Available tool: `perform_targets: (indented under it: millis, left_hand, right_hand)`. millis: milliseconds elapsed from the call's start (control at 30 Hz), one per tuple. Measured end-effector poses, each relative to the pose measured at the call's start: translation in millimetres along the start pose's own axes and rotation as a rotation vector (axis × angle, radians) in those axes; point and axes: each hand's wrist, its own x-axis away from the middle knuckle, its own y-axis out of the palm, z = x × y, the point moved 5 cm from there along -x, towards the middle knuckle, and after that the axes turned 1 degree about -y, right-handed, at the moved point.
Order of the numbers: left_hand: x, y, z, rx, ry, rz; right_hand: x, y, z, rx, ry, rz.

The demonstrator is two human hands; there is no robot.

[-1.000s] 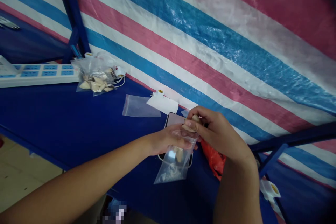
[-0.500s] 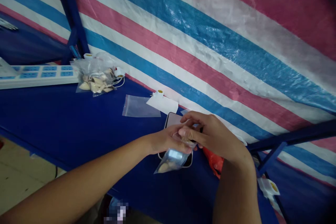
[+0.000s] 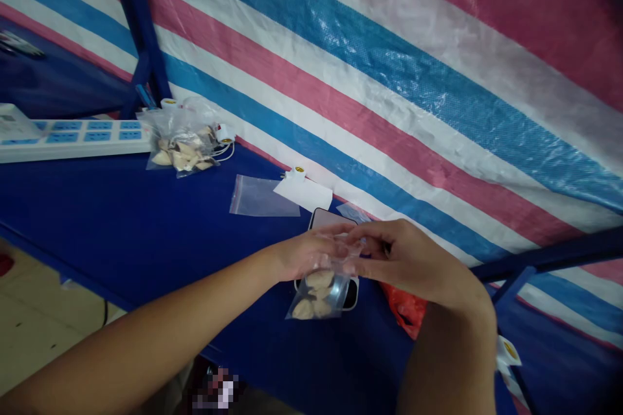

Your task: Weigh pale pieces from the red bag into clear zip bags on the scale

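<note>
A clear zip bag [image 3: 318, 297] with several pale beige pieces inside hangs between my hands. My left hand [image 3: 306, 251] is closed around the left side of the bag's upper part. At the top right, my right hand [image 3: 396, 249] pinches the crumpled bag mouth; part of its fingers is hidden behind the plastic. Below and behind the bag lies a white device with a dark panel, like a small scale [image 3: 351, 298], largely covered by the hands and bag. A crumpled red plastic bag [image 3: 407, 310] lies beside my right wrist.
A flat zip bag [image 3: 265, 196] and a white paper tag [image 3: 306, 194] lie on the blue table [image 3: 146, 220]. Farther left sit filled bags of pale pieces [image 3: 185, 149] and a long power strip [image 3: 87, 136]. A striped tarp [image 3: 341, 97] rises behind the table.
More pale pieces now show in the lower part of the bag. My left hand's fingers have shifted up along the bag, and my right hand has moved slightly right and down.
</note>
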Motion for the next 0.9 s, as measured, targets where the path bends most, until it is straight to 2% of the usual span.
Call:
perform_targets:
  millis: [67, 167, 367, 567, 667, 767, 900]
  left_hand:
    - [1, -1.0, 1, 0.061, -0.012, -0.002]
    - [3, -0.9, 9, 0.067, -0.024, -0.034]
    - [6, -9.3, 27, -0.205, -0.053, 0.025]
    - [1, -18.8, 27, -0.354, 0.007, 0.131]
    - [0, -20.5, 25, -0.424, 0.017, 0.166]
    - [-1, -19.5, 29, -0.478, 0.122, 0.2]
    - [-2, -17.2, 31, -0.649, 0.203, 0.223]
  right_hand:
    - [-1, 3, 2, 0.009, 0.023, -0.035]
    - [-2, -2, 8, 0.003, 0.041, 0.029]
    - [6, -26, 19, 0.022, 0.094, 0.24]
    - [10, -28, 14, 0.028, 0.049, 0.326]
    - [10, -29, 12, 0.046, 0.04, 0.338]
    - [9, -26, 10, 0.069, 0.042, 0.268]
    - [9, -27, 7, 0.101, 0.04, 0.298]
